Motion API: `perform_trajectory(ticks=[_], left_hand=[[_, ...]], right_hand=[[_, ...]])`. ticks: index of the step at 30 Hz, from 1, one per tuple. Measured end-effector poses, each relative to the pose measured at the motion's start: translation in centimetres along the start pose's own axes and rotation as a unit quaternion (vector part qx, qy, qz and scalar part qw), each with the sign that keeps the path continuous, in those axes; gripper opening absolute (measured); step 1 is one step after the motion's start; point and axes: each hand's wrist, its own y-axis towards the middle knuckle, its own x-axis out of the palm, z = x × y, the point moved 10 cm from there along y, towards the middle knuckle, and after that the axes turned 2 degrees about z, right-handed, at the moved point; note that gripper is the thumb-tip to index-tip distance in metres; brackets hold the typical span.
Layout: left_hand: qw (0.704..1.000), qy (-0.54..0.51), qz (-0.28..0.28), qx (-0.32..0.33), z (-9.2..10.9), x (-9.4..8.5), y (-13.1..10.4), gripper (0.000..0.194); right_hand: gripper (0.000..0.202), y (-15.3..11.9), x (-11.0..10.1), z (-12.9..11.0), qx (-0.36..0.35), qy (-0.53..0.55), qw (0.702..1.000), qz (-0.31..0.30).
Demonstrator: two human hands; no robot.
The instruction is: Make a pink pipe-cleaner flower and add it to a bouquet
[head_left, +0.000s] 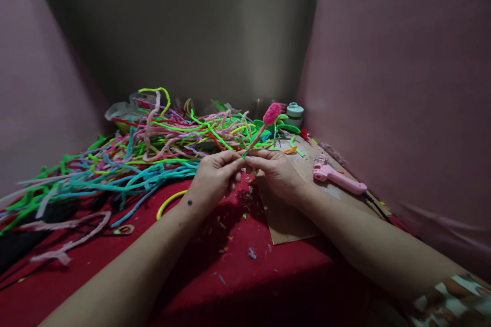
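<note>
Left hand and right hand pinching pink stem at its green end | fuzzy head formed, lower end seemingly unfinished | pipe cleaners heaped beyond them

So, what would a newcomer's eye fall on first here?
Probably the tangle of bright pipe cleaners heaped across the back and left of the red cloth. At centre, the left hand and right hand pinch a fuzzy pink-headed stem. A pink glue gun lies on cardboard at right.

Near cloth passable, stem pile blocking beyond
</note>
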Motion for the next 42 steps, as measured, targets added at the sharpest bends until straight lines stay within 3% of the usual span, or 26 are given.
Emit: perform_trajectory(ticks=[6, 9, 11, 14, 18, 20, 24, 26, 29, 32, 36, 38, 42], left_hand=[[0.967, -0.167, -0.131, -0.139, -2.4, 1.6, 0.0, 0.017], [0.949, -0.199, -0.186, -0.159, -2.5, 2.1, -0.3, 0.017], [0.95, -0.191, -0.191, -0.156, -2.4, 2.2, -0.4, 0.018], [0.976, -0.119, -0.148, -0.106, -1.7, 1.6, 0.0, 0.02], [0.994, 0.093, -0.06, 0.024, -0.2, 0.7, 0.6, 0.02], [0.968, 0.23, -0.007, 0.103, 0.6, 0.4, 0.6, 0.015], [0.867, 0.449, 0.088, 0.196, 1.8, 0.1, -0.3, 0.013], [0.838, 0.493, 0.101, 0.213, 2.0, 0.2, -0.7, 0.015], [0.823, 0.506, 0.094, 0.238, 2.1, 0.7, -1.0, 0.015], [0.85, 0.461, 0.094, 0.237, 2.1, 0.4, -0.8, 0.017], [0.955, 0.243, 0.071, 0.151, 1.2, -0.8, 0.2, 0.019], [0.989, 0.115, 0.039, 0.079, 0.3, -0.8, 0.6, 0.018], [0.998, -0.056, -0.003, -0.019, -1.0, -0.2, 0.6, 0.014]], right_hand=[[0.012, 0.2, 0.1, 0.5, 0.019, 0.022, 0.999, -0.024], [0.015, 0.2, 0.3, 0.5, -0.002, 0.025, 0.999, -0.034], [0.012, 0.2, 0.0, 0.5, -0.011, 0.029, 0.999, -0.016], [0.008, 0.2, -0.3, 0.6, -0.013, 0.025, 1.0, 0.006], [0.01, 0.2, -0.4, 0.4, -0.022, 0.012, 0.999, 0.022], [0.008, 0.2, -0.8, 0.3, -0.024, 0.019, 0.999, 0.045], [0.008, 0.1, -1.2, 0.4, -0.014, 0.014, 0.997, 0.071], [0.012, 0.0, -1.3, 0.6, -0.009, 0.017, 0.997, 0.07], [0.011, 0.0, -1.3, 1.0, -0.004, 0.017, 0.997, 0.07], [0.012, 0.0, -1.3, 1.3, 0.003, -0.002, 0.998, 0.063], [0.019, -0.1, -0.6, 0.3, -0.009, -0.03, 0.999, 0.029], [0.022, -0.2, -0.1, -0.6, -0.025, -0.046, 0.999, 0.009], [0.024, -0.3, 0.2, -1.2, -0.024, -0.06, 0.998, -0.006]])
